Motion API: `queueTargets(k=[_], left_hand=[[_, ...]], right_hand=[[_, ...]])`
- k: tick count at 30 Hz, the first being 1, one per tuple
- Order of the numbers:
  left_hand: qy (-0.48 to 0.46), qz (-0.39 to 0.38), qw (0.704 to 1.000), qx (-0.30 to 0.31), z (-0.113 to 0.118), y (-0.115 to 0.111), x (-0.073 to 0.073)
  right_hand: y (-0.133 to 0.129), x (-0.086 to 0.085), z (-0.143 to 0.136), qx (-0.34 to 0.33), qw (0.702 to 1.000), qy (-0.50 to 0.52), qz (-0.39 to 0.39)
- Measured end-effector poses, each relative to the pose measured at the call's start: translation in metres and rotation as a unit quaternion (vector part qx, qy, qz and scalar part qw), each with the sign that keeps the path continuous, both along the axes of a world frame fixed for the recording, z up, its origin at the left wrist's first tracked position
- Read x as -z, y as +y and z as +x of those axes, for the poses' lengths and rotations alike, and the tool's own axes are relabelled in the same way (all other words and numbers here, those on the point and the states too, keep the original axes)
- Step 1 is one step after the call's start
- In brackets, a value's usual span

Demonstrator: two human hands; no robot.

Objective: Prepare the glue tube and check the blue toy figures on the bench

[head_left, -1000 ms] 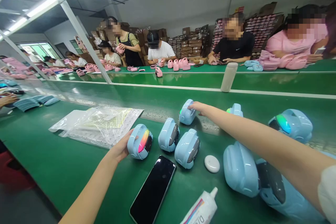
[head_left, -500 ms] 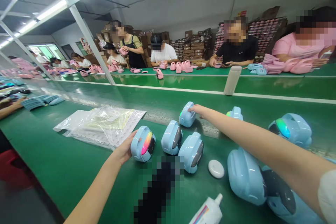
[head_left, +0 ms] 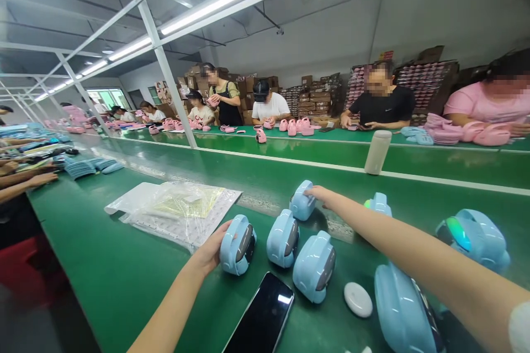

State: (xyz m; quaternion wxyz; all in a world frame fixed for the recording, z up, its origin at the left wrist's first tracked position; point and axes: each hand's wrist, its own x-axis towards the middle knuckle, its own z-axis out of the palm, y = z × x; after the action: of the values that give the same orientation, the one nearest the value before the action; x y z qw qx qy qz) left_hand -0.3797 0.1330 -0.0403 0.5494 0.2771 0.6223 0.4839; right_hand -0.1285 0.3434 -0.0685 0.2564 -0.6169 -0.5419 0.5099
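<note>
My left hand [head_left: 214,246] is closed round the back of a light blue handled device [head_left: 232,248], its dark panel unlit and facing right. Farther off, my right hand [head_left: 322,195] grips the handle side of another light blue device [head_left: 301,205]; part of the fingers is hidden behind it. Between and in front of my hands stand two more such devices, one in the middle [head_left: 278,238] and one nearer me [head_left: 310,265], both with dark panels. All have a top handle and rounded glossy body.
A black phone [head_left: 260,314] and a white round disc [head_left: 358,299] lie near me. Plastic-bagged sheets [head_left: 182,204] are at left. More blue devices [head_left: 476,237] stand under and beyond my right arm. A pale bottle [head_left: 377,153] stands farther back; co-workers handle pink pieces across the table.
The view has tilted up, so the table sits lower. The pink-yellow light on the left-hand device has gone dark, and the right-hand one's green glow no longer shows. Both hands keep their grip.
</note>
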Motion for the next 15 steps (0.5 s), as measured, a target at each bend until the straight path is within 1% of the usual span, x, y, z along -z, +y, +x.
queueTargets(k=[2, 4, 6, 7, 9, 11, 12, 13, 15], left_hand=[[0.007, 0.015, 1.000, -0.015, -0.002, -0.002, 0.006], [0.028, 0.043, 0.997, -0.063, -0.003, -0.009, 0.014], [0.060, 0.085, 0.988, -0.110, 0.002, -0.019, 0.021], [0.084, 0.110, 0.983, -0.121, 0.006, -0.024, 0.025], [0.151, 0.146, 0.971, -0.118, 0.017, -0.032, 0.029], [0.214, 0.144, 0.959, -0.116, 0.027, -0.036, 0.031], [0.230, 0.137, 0.956, -0.120, 0.031, -0.036, 0.032], [0.230, 0.132, 0.956, -0.123, 0.033, -0.036, 0.031], [0.195, 0.130, 0.964, -0.128, 0.033, -0.035, 0.030]], right_hand=[[-0.001, 0.001, 0.001, 0.012, 1.000, -0.003, 0.005], [-0.002, -0.002, 0.003, 0.034, 0.999, -0.011, 0.027], [-0.004, -0.009, 0.006, 0.043, 0.998, -0.024, 0.044], [-0.004, -0.013, 0.006, 0.036, 0.998, -0.030, 0.048], [-0.005, -0.024, 0.002, 0.001, 0.998, -0.044, 0.043], [-0.005, -0.034, -0.007, -0.036, 0.997, -0.068, 0.031], [-0.006, -0.037, -0.013, -0.048, 0.995, -0.084, 0.028], [-0.007, -0.039, -0.020, -0.058, 0.993, -0.101, 0.028], [-0.013, -0.043, -0.034, -0.081, 0.987, -0.131, 0.040]])
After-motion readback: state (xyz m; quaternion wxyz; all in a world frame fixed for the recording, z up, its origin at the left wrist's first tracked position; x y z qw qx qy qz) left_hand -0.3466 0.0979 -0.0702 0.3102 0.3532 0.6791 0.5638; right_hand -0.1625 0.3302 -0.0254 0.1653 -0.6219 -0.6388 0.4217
